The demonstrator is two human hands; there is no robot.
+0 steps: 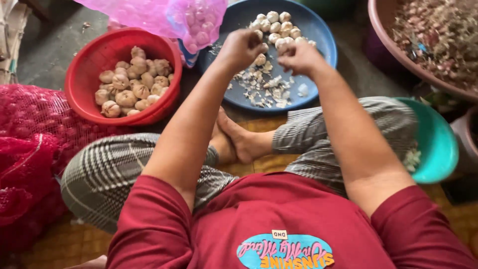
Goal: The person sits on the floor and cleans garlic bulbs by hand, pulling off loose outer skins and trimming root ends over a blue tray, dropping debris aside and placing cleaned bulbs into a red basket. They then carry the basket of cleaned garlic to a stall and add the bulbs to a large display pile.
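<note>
My left hand (244,47) and my right hand (298,56) are held close together over a blue round tray (318,35). The fingers of both are curled around a small garlic piece that is mostly hidden between them. On the tray, peeled white garlic cloves (274,25) lie at the far side and loose papery skins (266,87) lie below my hands. A red plastic basket (84,74) to the left holds several unpeeled garlic bulbs (132,82).
I sit cross-legged in checked trousers on a woven mat. A red mesh sack (30,149) lies at the left, a pink plastic bag (169,17) of garlic at the top, a teal bowl (438,144) at the right, and a brown basin of peelings (433,35) at the top right.
</note>
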